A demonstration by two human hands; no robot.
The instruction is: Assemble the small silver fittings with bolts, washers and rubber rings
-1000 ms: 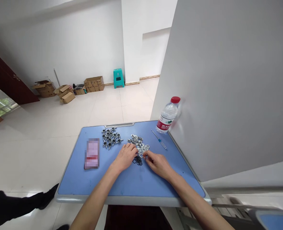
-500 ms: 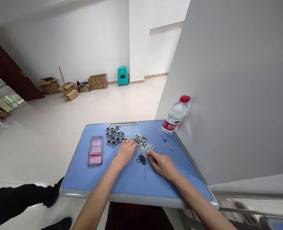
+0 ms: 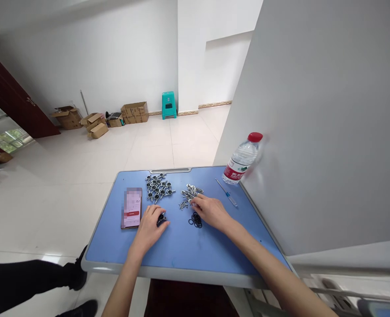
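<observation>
My left hand (image 3: 151, 226) is curled on the table, thumb and fingers around a small metal piece with a black ring (image 3: 161, 217). My right hand (image 3: 211, 212) reaches over the parts with its fingertips together, beside a scatter of tiny metal bits (image 3: 183, 205); whatever is in the fingertips is hidden. Loose silver metal pieces (image 3: 192, 190) lie just beyond it. Most of the pale flat washers are covered by this hand. Black rubber rings (image 3: 196, 220) sit in a heap below the right fingers. Farther left lies a group of metal pieces with black rings (image 3: 157, 187).
A phone (image 3: 131, 209) lies on the blue table (image 3: 109, 246) at left. At right are a thin screwdriver-like tool (image 3: 227, 193) and a water bottle (image 3: 241, 160) near the grey partition (image 3: 313, 132). A person's dark-clothed leg (image 3: 26, 281) shows at lower left.
My left hand has moved left and nearer me, from the silver pieces to the single piece with a black ring. My right hand has shifted slightly up and left, over the washers.
</observation>
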